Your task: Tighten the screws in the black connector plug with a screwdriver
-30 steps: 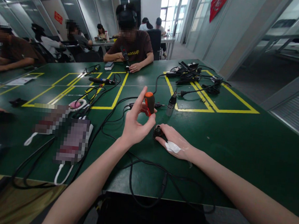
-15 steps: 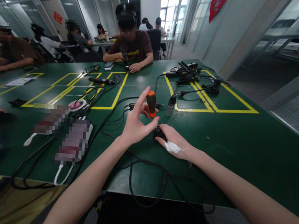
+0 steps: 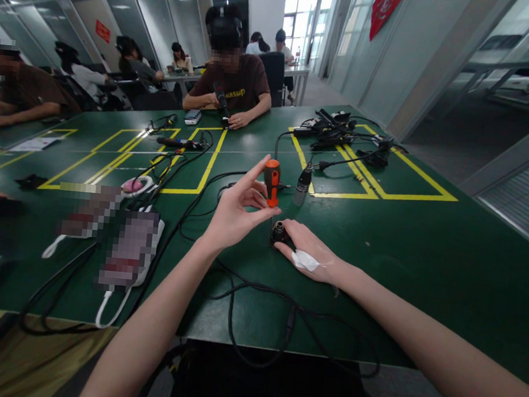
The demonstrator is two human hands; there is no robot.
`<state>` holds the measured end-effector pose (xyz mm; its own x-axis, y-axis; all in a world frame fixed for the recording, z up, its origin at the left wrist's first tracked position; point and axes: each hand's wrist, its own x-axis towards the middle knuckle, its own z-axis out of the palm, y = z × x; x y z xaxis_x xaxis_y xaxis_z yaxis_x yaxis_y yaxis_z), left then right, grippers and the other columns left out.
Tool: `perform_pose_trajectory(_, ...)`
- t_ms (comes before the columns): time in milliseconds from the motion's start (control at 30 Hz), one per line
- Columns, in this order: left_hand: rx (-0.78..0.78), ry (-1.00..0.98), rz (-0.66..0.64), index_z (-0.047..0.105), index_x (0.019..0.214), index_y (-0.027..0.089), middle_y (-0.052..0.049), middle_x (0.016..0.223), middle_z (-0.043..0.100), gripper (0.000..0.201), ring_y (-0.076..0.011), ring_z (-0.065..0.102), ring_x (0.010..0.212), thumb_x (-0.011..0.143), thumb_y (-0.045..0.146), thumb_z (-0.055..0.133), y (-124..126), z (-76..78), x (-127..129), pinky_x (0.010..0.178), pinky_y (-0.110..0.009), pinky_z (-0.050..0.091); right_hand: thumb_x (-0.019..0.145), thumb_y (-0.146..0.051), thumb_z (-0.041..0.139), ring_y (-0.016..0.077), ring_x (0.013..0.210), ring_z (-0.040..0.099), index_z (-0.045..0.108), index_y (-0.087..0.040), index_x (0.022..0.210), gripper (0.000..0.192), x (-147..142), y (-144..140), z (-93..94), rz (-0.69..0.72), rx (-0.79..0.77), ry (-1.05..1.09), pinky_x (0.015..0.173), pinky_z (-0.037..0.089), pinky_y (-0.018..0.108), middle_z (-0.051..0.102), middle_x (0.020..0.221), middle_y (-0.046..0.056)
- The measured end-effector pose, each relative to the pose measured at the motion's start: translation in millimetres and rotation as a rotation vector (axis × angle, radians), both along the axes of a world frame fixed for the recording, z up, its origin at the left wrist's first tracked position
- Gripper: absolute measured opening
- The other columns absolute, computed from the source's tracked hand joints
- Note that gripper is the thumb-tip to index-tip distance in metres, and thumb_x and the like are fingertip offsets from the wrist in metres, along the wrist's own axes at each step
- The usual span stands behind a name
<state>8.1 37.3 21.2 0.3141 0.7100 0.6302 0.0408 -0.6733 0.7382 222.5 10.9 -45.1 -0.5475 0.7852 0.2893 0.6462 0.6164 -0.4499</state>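
My left hand [image 3: 234, 211] pinches the orange-and-black handle of a screwdriver [image 3: 271, 183], held upright with its thin shaft pointing down at a small black round part [image 3: 279, 231]. My right hand [image 3: 307, 250] lies flat on the green table [image 3: 427, 250], fingers gripping that black part against the surface. A white bandage sits on the back of my right hand. A small silver-and-black microphone-like cylinder [image 3: 303, 184] stands just behind the screwdriver.
Black cables [image 3: 237, 295] loop over the table in front of me and to the left. Blurred devices [image 3: 131, 242] lie at left. Chargers and leads [image 3: 335, 133] are piled at the far right. A person in a brown shirt [image 3: 233, 81] sits opposite; others sit at left.
My left hand has turned the screwdriver from tilted to upright and moved it slightly right, above the black part. My right hand has stayed put.
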Motion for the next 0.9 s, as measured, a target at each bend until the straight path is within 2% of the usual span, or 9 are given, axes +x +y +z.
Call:
perform_pose_trajectory(200,-0.238,-0.034,0.045,0.068,0.129,0.018,0.002,0.087,0.075,0.066,-0.0115,0.074,0.075,0.069,0.023,0.096,-5.9,8.1,-0.9,0.074,-0.022,0.065,0.101,-0.026,0.064,0.0328,0.107,0.070,0.059,-0.018,0.126,0.026,0.4,1.4,-2.6,0.003,0.010,0.003,0.094,0.058,0.050,0.072,0.118,0.015)
perform_pose_trajectory(333,-0.263,-0.024,0.071,0.071,0.119,0.017,0.003,0.075,0.075,0.057,-0.0119,0.074,0.068,0.068,0.024,0.096,-9.5,15.3,-0.2,0.074,-0.024,0.065,0.102,-0.027,0.063,0.0329,0.107,0.070,0.059,-0.019,0.127,0.026,0.7,1.0,-2.6,0.011,0.018,0.003,0.095,0.058,0.050,0.072,0.119,0.015)
perform_pose_trajectory(433,-0.273,-0.033,0.077,0.072,0.121,0.017,0.004,0.073,0.077,0.057,-0.0126,0.075,0.067,0.069,0.022,0.094,-10.1,16.1,0.8,0.074,-0.024,0.066,0.102,-0.026,0.063,0.0332,0.106,0.070,0.058,-0.019,0.128,0.027,1.0,0.5,-1.9,0.011,0.023,0.008,0.094,0.059,0.051,0.072,0.119,0.015)
perform_pose_trajectory(667,-0.271,-0.043,0.043,0.067,0.131,0.018,0.000,0.083,0.084,0.062,-0.0175,0.083,0.075,0.073,0.021,0.088,-11.5,11.9,3.1,0.080,-0.028,0.069,0.101,-0.025,0.064,0.0331,0.104,0.070,0.060,-0.019,0.123,0.024,-0.2,0.1,0.5,0.014,0.013,0.018,0.092,0.058,0.050,0.072,0.116,0.015)
perform_pose_trajectory(900,-0.249,0.024,0.022,0.071,0.124,0.013,-0.004,0.087,0.085,0.042,-0.0199,0.085,0.084,0.082,0.016,0.072,-16.4,12.7,5.2,0.084,-0.030,0.069,0.101,-0.025,0.065,0.0313,0.102,0.070,0.060,-0.020,0.121,0.021,-0.7,0.3,0.8,0.009,0.005,0.016,0.091,0.058,0.048,0.072,0.114,0.013)
